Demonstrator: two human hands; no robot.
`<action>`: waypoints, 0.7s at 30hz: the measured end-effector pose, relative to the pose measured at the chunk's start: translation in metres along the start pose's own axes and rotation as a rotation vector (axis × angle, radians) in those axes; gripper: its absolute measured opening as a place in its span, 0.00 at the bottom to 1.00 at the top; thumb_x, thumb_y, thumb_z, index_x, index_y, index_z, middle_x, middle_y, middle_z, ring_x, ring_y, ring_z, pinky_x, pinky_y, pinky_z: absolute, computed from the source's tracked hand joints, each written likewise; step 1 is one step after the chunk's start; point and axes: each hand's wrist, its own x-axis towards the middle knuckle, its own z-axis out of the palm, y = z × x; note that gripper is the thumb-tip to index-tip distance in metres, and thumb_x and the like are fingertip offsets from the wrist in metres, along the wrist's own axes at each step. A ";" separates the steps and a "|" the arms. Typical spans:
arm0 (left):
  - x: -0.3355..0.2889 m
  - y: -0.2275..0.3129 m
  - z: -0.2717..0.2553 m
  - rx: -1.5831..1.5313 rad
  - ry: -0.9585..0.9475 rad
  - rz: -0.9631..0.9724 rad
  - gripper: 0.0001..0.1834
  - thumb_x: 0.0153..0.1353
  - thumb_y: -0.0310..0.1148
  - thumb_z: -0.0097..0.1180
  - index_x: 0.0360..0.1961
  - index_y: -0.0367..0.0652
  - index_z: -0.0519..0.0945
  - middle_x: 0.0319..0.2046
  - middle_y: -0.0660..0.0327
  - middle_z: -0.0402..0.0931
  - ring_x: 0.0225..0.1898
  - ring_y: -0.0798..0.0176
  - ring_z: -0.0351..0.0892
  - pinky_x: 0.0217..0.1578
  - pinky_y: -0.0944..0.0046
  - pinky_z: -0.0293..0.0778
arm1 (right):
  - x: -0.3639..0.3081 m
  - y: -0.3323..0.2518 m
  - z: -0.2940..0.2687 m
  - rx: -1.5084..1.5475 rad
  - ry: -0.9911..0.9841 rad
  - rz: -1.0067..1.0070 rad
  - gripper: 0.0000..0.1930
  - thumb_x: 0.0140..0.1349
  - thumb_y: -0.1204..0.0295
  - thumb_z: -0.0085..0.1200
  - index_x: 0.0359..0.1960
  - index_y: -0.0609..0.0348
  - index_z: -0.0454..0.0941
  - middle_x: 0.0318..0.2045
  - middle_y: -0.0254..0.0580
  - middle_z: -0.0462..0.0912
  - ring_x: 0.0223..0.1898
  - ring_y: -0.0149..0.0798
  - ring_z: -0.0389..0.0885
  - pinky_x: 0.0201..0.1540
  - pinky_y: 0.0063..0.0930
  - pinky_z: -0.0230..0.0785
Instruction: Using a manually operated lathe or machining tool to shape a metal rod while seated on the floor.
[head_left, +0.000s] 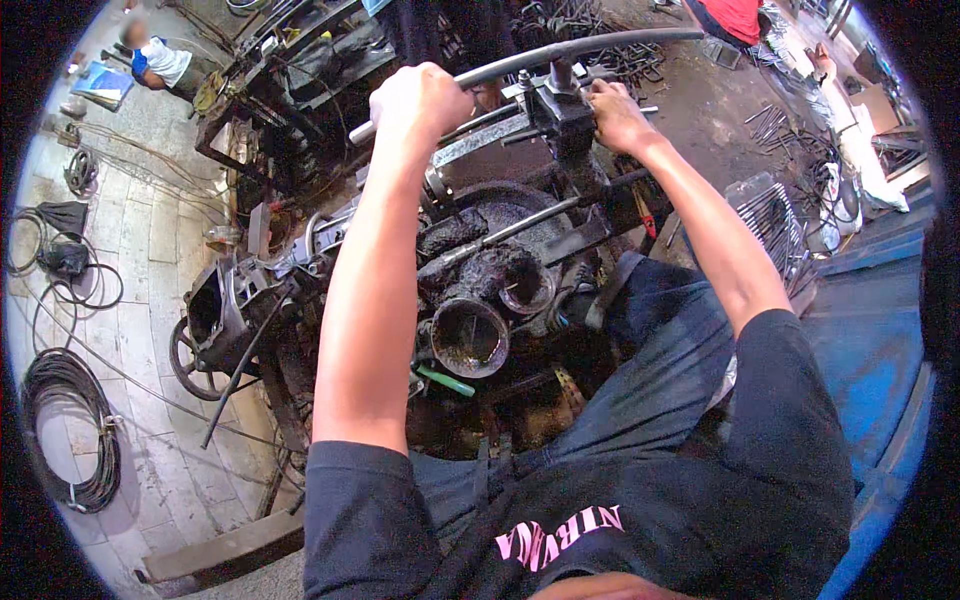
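My left hand (418, 100) is closed around the near end of a long curved metal bar (560, 50) that runs up and right across the top of a greasy machine (480, 290). My right hand (615, 115) grips the machine's upper clamp block (560, 105), just under the bar and beside a bolt. Below my arms sit a dark round housing and an open, oil-coated pipe mouth (468, 338). My knee in dark trousers presses against the machine's right side.
A coil of black cable (70, 430) and loose wires lie on the tiled floor at left. A person (160, 62) crouches at the far upper left. Bent metal rods (780, 225) are stacked at right, beside a blue surface (870, 330).
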 end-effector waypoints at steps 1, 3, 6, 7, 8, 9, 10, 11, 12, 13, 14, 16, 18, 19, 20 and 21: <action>0.001 0.000 0.001 0.006 -0.004 -0.013 0.32 0.55 0.60 0.61 0.43 0.39 0.87 0.43 0.45 0.85 0.48 0.46 0.85 0.51 0.52 0.79 | -0.002 0.000 0.004 0.093 0.032 0.086 0.22 0.51 0.75 0.57 0.51 0.49 0.82 0.54 0.44 0.79 0.60 0.50 0.72 0.66 0.47 0.60; -0.001 -0.006 0.005 0.015 -0.002 -0.023 0.30 0.56 0.57 0.61 0.43 0.40 0.87 0.43 0.45 0.85 0.48 0.46 0.85 0.51 0.52 0.79 | -0.002 0.004 0.015 0.191 0.069 0.175 0.24 0.50 0.74 0.60 0.53 0.47 0.82 0.54 0.45 0.78 0.59 0.53 0.72 0.65 0.46 0.61; -0.004 -0.011 0.014 -0.023 0.074 -0.052 0.25 0.55 0.49 0.60 0.43 0.38 0.87 0.44 0.45 0.84 0.49 0.46 0.85 0.52 0.53 0.78 | -0.007 0.018 0.026 0.267 0.173 0.136 0.25 0.49 0.75 0.62 0.52 0.46 0.82 0.52 0.48 0.79 0.60 0.55 0.72 0.65 0.46 0.63; -0.002 -0.013 0.016 -0.019 0.075 -0.055 0.25 0.55 0.49 0.60 0.43 0.38 0.87 0.44 0.45 0.84 0.49 0.46 0.85 0.52 0.53 0.78 | -0.008 0.018 0.023 0.271 0.175 0.133 0.25 0.49 0.75 0.62 0.52 0.46 0.82 0.52 0.48 0.79 0.60 0.55 0.72 0.65 0.46 0.63; 0.000 -0.016 0.018 -0.025 0.059 -0.064 0.25 0.55 0.48 0.60 0.44 0.38 0.87 0.44 0.44 0.84 0.49 0.46 0.85 0.52 0.53 0.78 | -0.012 0.020 0.019 0.281 0.232 0.063 0.23 0.50 0.75 0.62 0.51 0.48 0.83 0.49 0.48 0.81 0.59 0.54 0.73 0.64 0.46 0.65; 0.000 -0.014 0.019 -0.037 0.043 -0.069 0.24 0.54 0.47 0.60 0.44 0.38 0.87 0.44 0.44 0.84 0.48 0.46 0.85 0.52 0.54 0.78 | -0.016 0.024 0.013 0.285 0.287 -0.005 0.21 0.50 0.75 0.62 0.49 0.51 0.83 0.45 0.49 0.82 0.57 0.54 0.75 0.62 0.45 0.68; -0.001 -0.016 0.017 -0.037 0.047 -0.073 0.24 0.54 0.47 0.60 0.44 0.38 0.87 0.44 0.44 0.84 0.48 0.46 0.85 0.52 0.54 0.78 | -0.021 0.019 -0.008 0.314 0.370 -0.065 0.15 0.54 0.75 0.61 0.44 0.57 0.82 0.39 0.48 0.84 0.51 0.53 0.79 0.56 0.44 0.72; -0.004 -0.017 0.016 -0.028 0.036 -0.076 0.24 0.54 0.47 0.60 0.44 0.38 0.87 0.44 0.44 0.84 0.48 0.46 0.85 0.52 0.54 0.78 | -0.025 0.018 -0.018 0.312 0.372 -0.071 0.15 0.54 0.75 0.61 0.44 0.57 0.82 0.39 0.48 0.84 0.51 0.53 0.79 0.56 0.44 0.72; -0.005 -0.015 0.013 -0.024 0.029 -0.071 0.24 0.54 0.47 0.60 0.44 0.38 0.87 0.44 0.44 0.84 0.48 0.46 0.85 0.51 0.54 0.78 | -0.031 0.022 -0.028 0.313 0.592 0.074 0.12 0.55 0.74 0.60 0.43 0.59 0.82 0.39 0.48 0.84 0.49 0.53 0.80 0.54 0.44 0.73; -0.004 -0.014 0.012 -0.033 0.034 -0.070 0.24 0.54 0.47 0.60 0.44 0.38 0.87 0.44 0.44 0.84 0.48 0.46 0.85 0.51 0.54 0.78 | -0.035 0.025 -0.041 0.313 0.809 0.215 0.10 0.57 0.74 0.59 0.41 0.60 0.81 0.39 0.47 0.85 0.47 0.54 0.81 0.52 0.43 0.74; -0.003 -0.012 0.011 -0.028 0.031 -0.060 0.25 0.54 0.48 0.60 0.44 0.38 0.87 0.44 0.44 0.84 0.48 0.46 0.85 0.51 0.54 0.79 | -0.036 0.032 -0.057 0.228 0.920 0.177 0.09 0.60 0.74 0.58 0.42 0.60 0.81 0.39 0.46 0.85 0.45 0.51 0.82 0.52 0.41 0.73; -0.002 -0.016 0.012 -0.026 0.039 -0.051 0.25 0.53 0.50 0.61 0.43 0.39 0.87 0.44 0.46 0.85 0.48 0.47 0.85 0.50 0.54 0.79 | -0.037 0.022 -0.099 0.105 1.003 0.116 0.11 0.64 0.73 0.57 0.47 0.57 0.80 0.44 0.45 0.85 0.48 0.48 0.82 0.55 0.40 0.72; -0.001 -0.025 0.016 -0.026 0.058 -0.052 0.25 0.53 0.50 0.61 0.42 0.39 0.87 0.44 0.46 0.85 0.48 0.47 0.86 0.50 0.54 0.79 | -0.022 0.009 -0.121 -0.016 0.869 -0.050 0.15 0.67 0.63 0.55 0.51 0.56 0.80 0.49 0.47 0.83 0.54 0.48 0.79 0.59 0.42 0.69; 0.000 -0.023 0.016 -0.029 0.078 -0.036 0.25 0.53 0.50 0.61 0.42 0.40 0.88 0.44 0.46 0.85 0.48 0.47 0.86 0.50 0.54 0.79 | -0.014 0.011 -0.128 -0.071 0.774 -0.121 0.16 0.68 0.60 0.54 0.51 0.56 0.80 0.49 0.48 0.83 0.55 0.49 0.79 0.60 0.43 0.67; 0.001 -0.020 0.018 -0.030 0.065 -0.035 0.24 0.53 0.49 0.61 0.40 0.39 0.87 0.43 0.46 0.85 0.47 0.47 0.86 0.49 0.53 0.80 | -0.006 0.013 -0.124 -0.109 0.709 -0.163 0.14 0.65 0.63 0.55 0.47 0.56 0.81 0.46 0.46 0.84 0.51 0.51 0.80 0.60 0.46 0.67; -0.001 -0.021 0.020 -0.037 0.071 -0.039 0.24 0.53 0.49 0.61 0.40 0.39 0.87 0.43 0.46 0.85 0.47 0.47 0.86 0.49 0.53 0.80 | -0.001 0.007 -0.122 -0.175 0.556 -0.140 0.13 0.66 0.63 0.53 0.43 0.57 0.81 0.41 0.47 0.84 0.48 0.51 0.81 0.56 0.47 0.70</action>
